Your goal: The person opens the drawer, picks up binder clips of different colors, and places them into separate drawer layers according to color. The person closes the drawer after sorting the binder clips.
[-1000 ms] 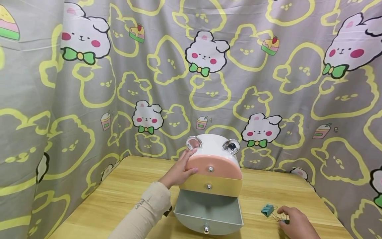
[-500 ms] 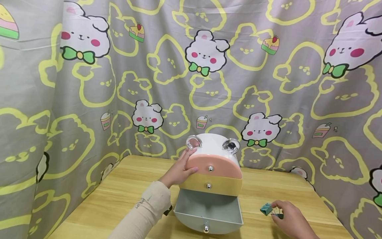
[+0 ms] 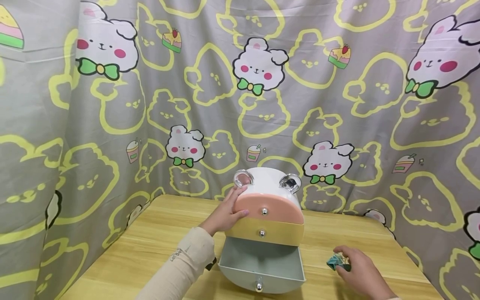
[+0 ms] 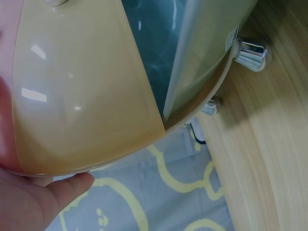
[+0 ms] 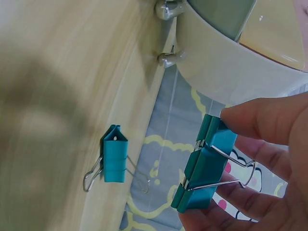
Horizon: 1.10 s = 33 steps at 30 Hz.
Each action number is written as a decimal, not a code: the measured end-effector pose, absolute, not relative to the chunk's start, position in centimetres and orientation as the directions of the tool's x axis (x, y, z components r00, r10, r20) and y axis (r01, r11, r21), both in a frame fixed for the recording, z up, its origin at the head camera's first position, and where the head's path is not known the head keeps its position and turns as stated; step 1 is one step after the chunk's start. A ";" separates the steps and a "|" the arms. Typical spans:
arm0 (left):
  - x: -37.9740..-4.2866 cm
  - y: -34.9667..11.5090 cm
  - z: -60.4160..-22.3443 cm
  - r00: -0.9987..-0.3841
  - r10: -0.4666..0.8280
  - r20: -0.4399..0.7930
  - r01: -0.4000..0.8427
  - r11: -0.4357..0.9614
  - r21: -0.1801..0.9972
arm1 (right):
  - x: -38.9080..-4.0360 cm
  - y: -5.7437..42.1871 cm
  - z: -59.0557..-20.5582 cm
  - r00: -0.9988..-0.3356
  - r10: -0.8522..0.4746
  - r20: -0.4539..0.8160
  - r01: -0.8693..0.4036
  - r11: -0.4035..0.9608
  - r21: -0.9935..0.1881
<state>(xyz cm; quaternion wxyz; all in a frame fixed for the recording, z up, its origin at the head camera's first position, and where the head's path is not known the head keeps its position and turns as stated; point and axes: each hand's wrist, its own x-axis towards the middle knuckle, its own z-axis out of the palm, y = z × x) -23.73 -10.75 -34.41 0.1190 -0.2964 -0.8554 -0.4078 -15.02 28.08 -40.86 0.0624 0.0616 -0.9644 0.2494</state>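
Observation:
A small drawer box with a white top (image 3: 268, 179) stands upright on the table; its bottom grey drawer (image 3: 262, 260) is pulled out. My left hand (image 3: 226, 212) rests on its upper left side, the thumb over the edge of the pink drawer (image 3: 270, 204). Right of the box, my right hand (image 3: 361, 266) pinches a teal binder clip (image 5: 207, 163) between thumb and fingers, lifted off the table. A second teal binder clip (image 5: 115, 161) lies on the table beside it, apart from the held one in the right wrist view.
The yellow middle drawer (image 3: 266, 233) is closed. Two silvery round ears, including the right one (image 3: 290, 183), stick up from the box, and shiny feet (image 5: 168, 58) hold it up. A wooden table (image 3: 161, 246) lies beneath, with a patterned curtain (image 3: 210, 104) behind and at the sides.
My right hand has moved left and slightly up, and the binder clip in it has risen off the table, close to the other clip. My left hand and the box stay put.

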 end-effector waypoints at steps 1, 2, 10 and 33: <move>-23.7 -10.7 -34.4 -0.796 0.410 0.445 0.604 0.493 0.627 | -15.0 28.0 -40.8 -0.984 -0.090 0.156 -0.154 0.868 -0.472; -23.7 -10.7 -34.4 -0.797 0.411 0.444 0.603 0.494 0.626 | -15.0 27.9 -40.8 -0.983 -0.090 0.160 -0.156 0.868 -0.471; -23.7 -10.7 -34.5 -0.792 0.410 0.452 0.609 0.492 0.622 | -14.8 27.3 -40.5 -0.976 -0.081 0.200 -0.171 0.858 -0.485; -23.7 -10.7 -34.5 -0.782 0.408 0.472 0.623 0.486 0.612 | -14.2 25.5 -39.2 -0.954 -0.118 0.275 -0.245 0.836 -0.491</move>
